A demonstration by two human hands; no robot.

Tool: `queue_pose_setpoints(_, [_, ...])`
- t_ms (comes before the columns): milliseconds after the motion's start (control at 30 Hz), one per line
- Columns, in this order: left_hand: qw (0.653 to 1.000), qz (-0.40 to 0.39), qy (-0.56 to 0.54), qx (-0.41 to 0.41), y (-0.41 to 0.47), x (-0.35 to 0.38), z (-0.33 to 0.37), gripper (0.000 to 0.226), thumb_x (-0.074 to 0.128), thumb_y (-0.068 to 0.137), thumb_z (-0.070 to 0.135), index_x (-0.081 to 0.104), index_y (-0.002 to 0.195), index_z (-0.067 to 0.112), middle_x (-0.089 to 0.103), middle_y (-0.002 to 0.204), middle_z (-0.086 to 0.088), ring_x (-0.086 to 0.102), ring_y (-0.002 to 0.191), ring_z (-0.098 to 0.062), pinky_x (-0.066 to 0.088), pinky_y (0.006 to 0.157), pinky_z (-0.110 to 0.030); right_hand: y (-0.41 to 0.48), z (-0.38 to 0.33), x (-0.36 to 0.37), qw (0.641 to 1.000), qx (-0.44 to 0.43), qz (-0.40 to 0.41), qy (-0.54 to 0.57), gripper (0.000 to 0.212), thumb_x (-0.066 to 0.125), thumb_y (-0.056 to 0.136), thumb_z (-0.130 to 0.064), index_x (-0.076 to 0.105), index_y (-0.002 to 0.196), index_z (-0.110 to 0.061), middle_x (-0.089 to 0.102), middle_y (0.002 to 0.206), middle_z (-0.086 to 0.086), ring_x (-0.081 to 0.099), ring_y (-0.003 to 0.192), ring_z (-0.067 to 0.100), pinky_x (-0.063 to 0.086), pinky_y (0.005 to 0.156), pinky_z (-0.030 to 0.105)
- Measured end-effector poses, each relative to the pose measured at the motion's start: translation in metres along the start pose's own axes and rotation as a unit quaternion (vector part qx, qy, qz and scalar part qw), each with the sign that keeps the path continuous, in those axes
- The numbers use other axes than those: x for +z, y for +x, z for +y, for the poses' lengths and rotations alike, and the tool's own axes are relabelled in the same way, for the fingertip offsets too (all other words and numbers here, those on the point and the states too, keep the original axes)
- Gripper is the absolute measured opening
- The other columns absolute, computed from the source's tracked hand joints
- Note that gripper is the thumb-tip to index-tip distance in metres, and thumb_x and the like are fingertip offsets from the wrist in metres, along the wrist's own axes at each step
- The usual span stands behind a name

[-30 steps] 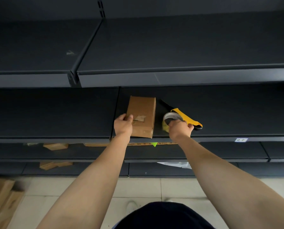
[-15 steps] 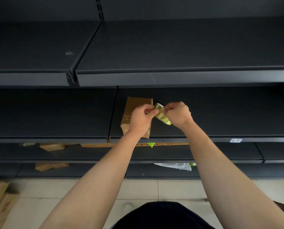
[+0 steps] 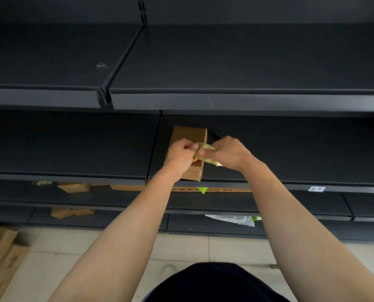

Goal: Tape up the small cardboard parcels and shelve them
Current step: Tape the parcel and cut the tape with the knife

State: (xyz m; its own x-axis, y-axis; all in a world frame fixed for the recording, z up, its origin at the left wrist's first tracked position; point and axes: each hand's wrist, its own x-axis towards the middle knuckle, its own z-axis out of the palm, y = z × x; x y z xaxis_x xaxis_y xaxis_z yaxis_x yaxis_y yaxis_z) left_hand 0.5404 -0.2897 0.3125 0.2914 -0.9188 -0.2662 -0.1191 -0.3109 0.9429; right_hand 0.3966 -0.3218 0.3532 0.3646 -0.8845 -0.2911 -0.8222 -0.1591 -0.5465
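Box: a small brown cardboard parcel (image 3: 189,138) lies flat on the dark grey metal middle shelf (image 3: 290,149), close to the front edge of that shelf
Left hand: the left hand (image 3: 180,154) is just above the box, fingers curled in, pinching one end of a crumpled strip of yellowish clear tape (image 3: 205,152)
Right hand: the right hand (image 3: 226,152) is just right of the box, fingers bent tight, pinching the other end of the same tape
Tape: it is bunched up between the 2 hands, over the right edge of the box; I cannot tell if it touches the box
Black thing: a small dark tip (image 3: 214,135) pokes out behind the right hand, right of the box; too hidden to name
Top shelf: a dark shelf (image 3: 225,62) sits above the box
Below the box: a flat cardboard strip with a green triangle sticker (image 3: 203,190) lies on the next shelf down, and more brown cardboard pieces (image 3: 73,187) lie down there to the left of the box
Floor: pale tiles (image 3: 181,247) far under the box
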Motion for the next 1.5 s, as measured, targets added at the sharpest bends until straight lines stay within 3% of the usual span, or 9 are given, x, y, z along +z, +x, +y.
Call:
queue_pose_setpoints(133, [0.999,0.010,-0.025,-0.025,0.003,-0.003,-0.001,0.012,0.054,0.096,0.017,0.060,0.086,0.013,0.061,0.089,-0.005,0.058,0.076,-0.011,0.047,0.060,-0.021,0.011,-0.003,0.002,0.998,0.015,0.033,-0.056,0.077,0.051,0.065,-0.085,0.060,0.089,-0.013,0.061,0.092,0.003,0.061,0.090,0.022,0.051,0.071,0.032])
queue_pose_setpoints(300, [0.990,0.110,-0.057,-0.062,0.015,-0.029,0.003,0.019,0.054,0.095,0.017,0.058,0.077,0.014,0.060,0.074,-0.001,0.056,0.064,-0.009,0.051,0.058,-0.021,0.022,0.011,-0.003,0.985,0.042,0.060,-0.156,0.078,0.042,0.064,-0.090,0.054,0.069,-0.013,0.052,0.065,-0.003,0.052,0.066,0.015,0.042,0.064,0.030])
queue_pose_setpoints(367, [0.987,0.131,-0.057,-0.078,0.021,-0.039,-0.001,0.021,0.056,0.095,0.016,0.058,0.075,0.012,0.059,0.069,-0.002,0.054,0.057,-0.008,0.048,0.050,-0.017,0.025,0.018,-0.001,0.984,0.055,0.063,-0.156,0.072,0.045,0.066,-0.087,0.057,0.066,-0.017,0.050,0.064,-0.004,0.049,0.069,0.016,0.041,0.073,0.032])
queue_pose_setpoints(467, [0.979,0.175,-0.003,-0.103,0.027,-0.049,-0.012,0.027,0.057,0.094,0.020,0.054,0.069,0.011,0.055,0.067,-0.004,0.051,0.057,-0.014,0.044,0.054,-0.026,0.031,0.023,0.001,0.983,0.068,0.064,-0.155,0.072,0.047,0.063,-0.088,0.062,0.083,-0.020,0.051,0.075,-0.005,0.054,0.091,0.022,0.037,0.099,0.042])
queue_pose_setpoints(533, [0.973,0.200,0.027,-0.108,0.030,-0.060,-0.018,0.030,0.057,0.094,0.024,0.052,0.067,0.012,0.054,0.066,-0.005,0.049,0.055,-0.015,0.042,0.051,-0.027,0.033,0.028,0.000,0.983,0.080,0.068,-0.148,0.070,0.051,0.062,-0.086,0.061,0.088,-0.022,0.054,0.078,-0.004,0.057,0.098,0.023,0.034,0.103,0.044])
queue_pose_setpoints(800, [0.975,0.175,0.015,-0.139,0.033,-0.065,-0.031,0.024,0.059,0.093,0.020,0.058,0.074,0.007,0.056,0.065,-0.005,0.049,0.052,-0.013,0.044,0.054,-0.025,0.041,0.039,0.010,0.985,0.099,0.039,-0.132,0.062,0.056,0.066,-0.080,0.060,0.084,-0.021,0.056,0.083,-0.002,0.058,0.101,0.023,0.031,0.105,0.043])
queue_pose_setpoints(1033, [0.972,0.167,0.007,-0.166,0.043,-0.066,-0.037,0.019,0.059,0.093,0.017,0.059,0.088,-0.001,0.055,0.068,-0.007,0.049,0.052,-0.014,0.042,0.050,-0.024,0.049,0.037,0.015,0.983,0.111,0.019,-0.143,0.066,0.060,0.068,-0.076,0.061,0.101,-0.019,0.061,0.101,0.001,0.055,0.110,0.024,0.024,0.108,0.045])
queue_pose_setpoints(1233, [0.962,0.141,-0.065,-0.225,0.046,-0.060,-0.048,0.027,0.061,0.092,0.011,0.052,0.068,0.005,0.050,0.063,-0.008,0.042,0.048,-0.014,0.034,0.043,-0.023,0.058,0.042,0.027,0.985,0.134,-0.020,-0.111,0.053,0.059,0.071,-0.074,0.059,0.076,-0.021,0.056,0.075,-0.004,0.052,0.090,0.020,0.024,0.106,0.047])
queue_pose_setpoints(1500, [0.947,0.131,-0.158,-0.245,0.042,-0.053,-0.055,0.019,0.055,0.095,0.008,0.054,0.076,0.010,0.056,0.071,-0.006,0.046,0.055,-0.011,0.034,0.040,-0.017,0.064,0.034,0.028,0.982,0.122,-0.092,-0.110,0.048,0.055,0.083,-0.063,0.065,0.083,-0.016,0.060,0.079,0.002,0.053,0.083,0.019,0.028,0.102,0.051])
